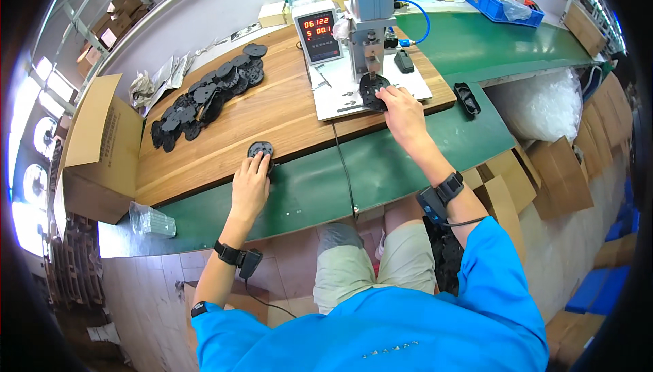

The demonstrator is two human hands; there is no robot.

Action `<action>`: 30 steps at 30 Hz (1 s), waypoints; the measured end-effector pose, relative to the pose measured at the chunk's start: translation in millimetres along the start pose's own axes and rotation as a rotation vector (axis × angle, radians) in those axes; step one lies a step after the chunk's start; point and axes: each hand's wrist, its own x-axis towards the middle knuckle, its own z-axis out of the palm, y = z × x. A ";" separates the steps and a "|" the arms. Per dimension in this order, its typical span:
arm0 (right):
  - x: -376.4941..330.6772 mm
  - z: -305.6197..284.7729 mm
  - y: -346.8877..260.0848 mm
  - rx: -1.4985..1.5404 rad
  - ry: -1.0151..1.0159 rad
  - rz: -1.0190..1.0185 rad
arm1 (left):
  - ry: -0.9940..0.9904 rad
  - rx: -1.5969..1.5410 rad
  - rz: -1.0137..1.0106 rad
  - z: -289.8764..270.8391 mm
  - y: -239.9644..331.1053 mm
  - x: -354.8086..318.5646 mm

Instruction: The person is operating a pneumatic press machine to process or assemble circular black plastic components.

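Observation:
With closed fingers, my left hand (252,180) grips a round black plastic part (260,147) at the front edge of the wooden board (204,161). Farther right, my right hand (403,110) pinches the near side of another black plastic part (372,90), which sits under the head of a bench press (371,32). A white plate (326,103) forms the base of this press. Beside its column stands a box with a red digital display (320,35). Overlapping black plastic parts (211,93) lie in a long row on the board, left of the press.
An open cardboard box (102,154) stands at the left end. A small black tray-like part (466,98) lies on the green tabletop (449,134) at right. A blue crate (496,3) holds bagged items at the far right. A black cable (344,168) hangs over the front edge.

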 end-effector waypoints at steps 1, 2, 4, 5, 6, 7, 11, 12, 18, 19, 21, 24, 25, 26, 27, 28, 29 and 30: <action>-0.3 0.1 0.2 0.004 -0.001 -0.002 | 0.025 0.000 -0.006 -1.3 1.9 0.8; -1.0 -0.2 0.8 0.007 -0.002 -0.003 | 0.050 0.000 -0.011 -2.7 4.2 2.3; 0.3 0.2 0.4 0.000 -0.017 0.006 | 0.118 -0.061 0.009 -13.5 21.6 15.1; 0.5 -0.6 1.0 -0.014 -0.033 0.018 | 0.153 -0.095 0.023 -16.3 32.6 25.2; 3.7 -2.3 1.1 -0.027 -0.049 0.020 | 0.222 -0.090 0.091 -11.7 40.3 34.8; 4.2 -5.4 4.0 0.014 -0.026 0.012 | 0.235 -0.143 0.124 -16.1 58.4 48.1; -10.8 -36.9 1.8 0.168 0.096 0.084 | 0.288 -0.180 0.239 -7.8 123.4 91.8; -26.8 -50.0 -1.9 0.201 0.132 0.129 | 0.280 -0.185 0.275 -6.5 140.1 102.9; -177.5 -118.4 -18.9 0.242 0.213 0.274 | 0.320 -0.103 0.358 26.9 185.7 169.3; -203.9 -124.1 -19.7 0.237 0.205 0.299 | 0.323 -0.103 0.338 36.8 185.1 180.0; -260.2 -128.0 -16.7 0.214 0.126 0.405 | 0.290 -0.164 0.330 42.5 188.0 194.6; -332.7 -122.4 -11.0 0.174 0.018 0.604 | 0.273 -0.188 0.323 52.0 192.1 197.4; -355.0 -116.4 -5.8 0.157 -0.015 0.687 | 0.259 -0.176 0.323 49.2 194.0 199.1; -377.5 -110.5 -1.2 0.139 -0.053 0.772 | 0.240 -0.167 0.321 43.8 195.6 199.3; -403.4 -101.4 5.5 0.114 -0.087 0.829 | 0.224 -0.157 0.317 41.0 196.6 199.0; -428.4 -90.3 14.9 0.087 -0.121 0.881 | 0.230 -0.146 0.328 41.4 196.0 198.5; -448.4 -78.0 24.4 0.061 -0.151 0.936 | 0.237 -0.133 0.343 42.0 195.0 199.2; -464.3 -66.1 34.3 0.039 -0.193 0.949 | 0.244 -0.119 0.356 42.6 193.4 199.8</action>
